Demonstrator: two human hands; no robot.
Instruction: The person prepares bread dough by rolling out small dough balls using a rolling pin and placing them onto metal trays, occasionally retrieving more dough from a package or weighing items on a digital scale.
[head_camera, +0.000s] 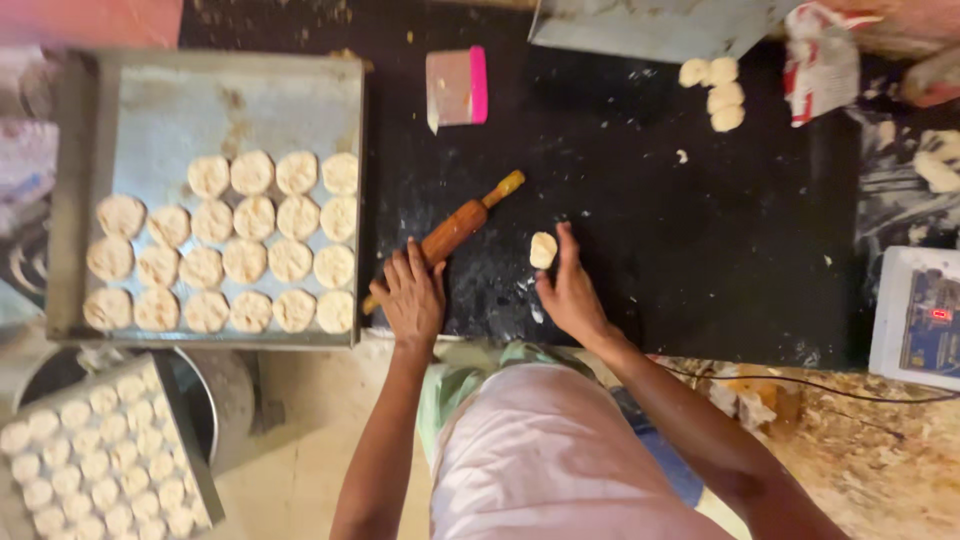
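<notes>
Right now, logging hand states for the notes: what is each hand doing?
Left hand: fingers spread, resting on the wooden rolling pin, not gripping.
Right hand: open, fingertips touching the small dough piece.

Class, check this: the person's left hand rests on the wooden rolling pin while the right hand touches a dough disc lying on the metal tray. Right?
Not quite. In the head view, the right hand touches a dough disc lying on the black worktop, not the metal tray. The left hand does rest on the wooden rolling pin.
</notes>
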